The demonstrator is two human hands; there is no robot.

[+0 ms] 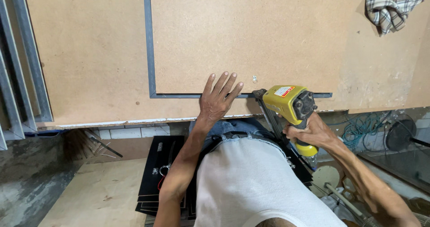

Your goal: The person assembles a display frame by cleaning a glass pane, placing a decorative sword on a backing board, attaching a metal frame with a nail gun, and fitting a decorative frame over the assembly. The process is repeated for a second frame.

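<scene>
The right hand point(309, 132) is closed around the grip of a yellow nail gun point(286, 107), whose nose sits against the near edge of a brown board point(242, 34) where a grey frame strip point(150, 43) borders it. The left hand point(218, 99) lies flat and open on the board, fingers spread, holding nothing, just beside the gun's nose. The board rests on a larger brown work surface point(89, 52).

Judgement on method: the step appears to be fastening the strip along the board's lower edge. Good practice calls for the nose to sit square and fully seated on the strip, and for the flat hand to press the board steady while staying clear of the firing line. At present the fingertips lie near the nose; a wider gap would be safer. Whether a finger is on the trigger cannot be told.

Labels: one small rectangular sticker point(284, 91), red and white with a yellow patch, sits on top of the gun's body. No other label or sign is legible.

Also present: a checked cloth point(392, 5) at the surface's far right corner, and black flat panels point(159, 173) stacked on the floor below.
</scene>
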